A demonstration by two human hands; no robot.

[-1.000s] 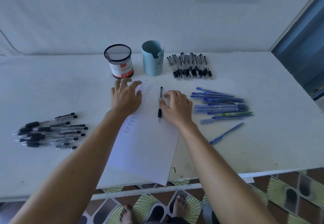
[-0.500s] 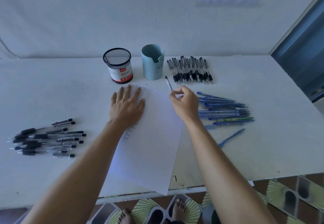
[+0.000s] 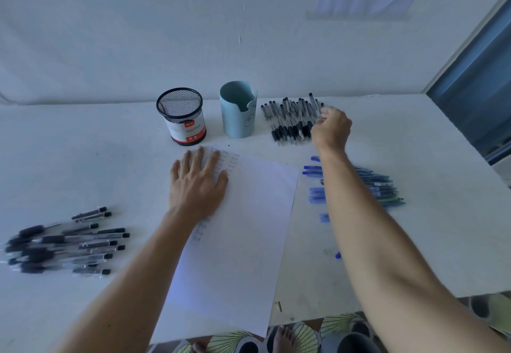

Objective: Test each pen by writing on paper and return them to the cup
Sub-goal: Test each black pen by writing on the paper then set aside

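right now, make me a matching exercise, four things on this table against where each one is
Things:
1. black mesh cup
2. blue pens
3. paper
4. right hand

Places:
A. under the flat left hand
B. at the far pile of black pens
C. just left of the light blue cup
D. right of the paper, partly under the right forearm

Pairs: 1-C, 2-D, 3-A, 4-B

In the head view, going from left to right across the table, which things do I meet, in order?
pile of black pens → black mesh cup → light blue cup → far row of black pens → right hand, which pinches a pen. Left hand, paper and blue pens overlap others: omitted.
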